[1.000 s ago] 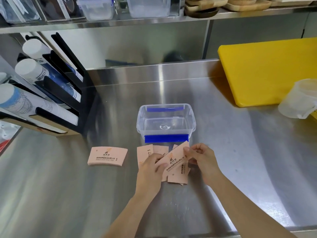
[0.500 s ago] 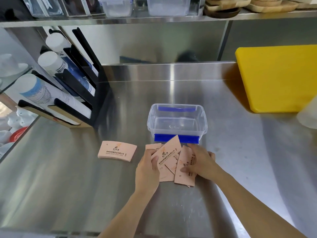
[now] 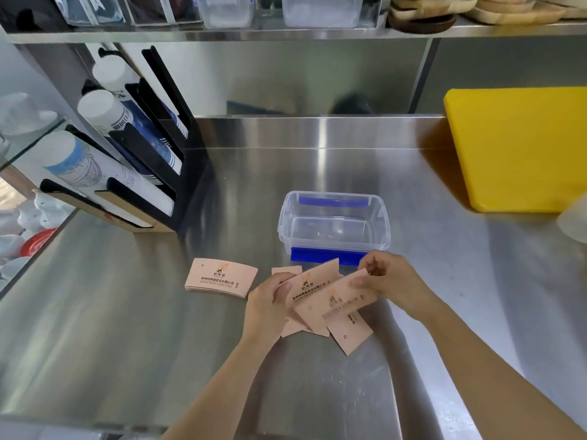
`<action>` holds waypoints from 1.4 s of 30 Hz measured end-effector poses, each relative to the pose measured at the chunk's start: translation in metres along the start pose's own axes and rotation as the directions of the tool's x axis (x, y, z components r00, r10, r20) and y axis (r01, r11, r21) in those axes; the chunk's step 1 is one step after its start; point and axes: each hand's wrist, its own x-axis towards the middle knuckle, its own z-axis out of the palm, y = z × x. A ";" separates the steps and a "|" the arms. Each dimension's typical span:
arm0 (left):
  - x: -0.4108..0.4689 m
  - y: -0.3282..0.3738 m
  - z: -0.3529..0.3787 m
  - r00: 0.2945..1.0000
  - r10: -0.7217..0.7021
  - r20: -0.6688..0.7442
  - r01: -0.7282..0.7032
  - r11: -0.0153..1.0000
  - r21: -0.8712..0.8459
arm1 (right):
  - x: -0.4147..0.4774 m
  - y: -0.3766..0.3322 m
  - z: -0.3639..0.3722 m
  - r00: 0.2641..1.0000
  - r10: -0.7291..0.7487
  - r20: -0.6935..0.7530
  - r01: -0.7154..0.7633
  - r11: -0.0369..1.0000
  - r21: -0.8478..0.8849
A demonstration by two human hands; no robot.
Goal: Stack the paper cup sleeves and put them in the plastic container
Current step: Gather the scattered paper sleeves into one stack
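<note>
A clear plastic container (image 3: 333, 246) with blue latches stands open and empty on the steel counter. Just in front of it my left hand (image 3: 270, 306) grips a flat pink cup sleeve (image 3: 313, 282) by its left end. My right hand (image 3: 389, 281) pinches the upper corner of a second pink sleeve (image 3: 336, 304), which lies over the first and looks blurred. More loose sleeves (image 3: 351, 335) lie under them on the counter. A neat stack of sleeves (image 3: 220, 277) rests to the left of my hands.
A black rack (image 3: 149, 160) of paper cups lies at the left back. A yellow cutting board (image 3: 521, 147) leans at the right, with a translucent jug's edge (image 3: 575, 223) below it. A shelf (image 3: 286, 30) with tubs and wooden trays runs overhead.
My right hand has lifted a sleeve off the loose pile and brought it over the one in my left hand. The camera has shifted, so the scene sits further right.
</note>
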 end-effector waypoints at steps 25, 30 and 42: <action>-0.003 -0.004 -0.032 0.998 0.060 0.002 -0.054 0.913 -0.405 | 0.013 -0.008 0.054 0.985 -0.167 0.036 0.170 0.963 -0.211; -0.002 -0.016 -0.042 0.998 0.060 0.019 -0.052 0.951 -0.306 | 0.014 -0.015 0.065 0.979 -0.198 0.053 0.205 0.939 -0.277; -0.004 -0.037 -0.098 0.997 0.003 0.080 -0.014 0.990 0.138 | 0.021 -0.030 0.079 0.969 -0.208 0.130 0.221 0.971 -0.091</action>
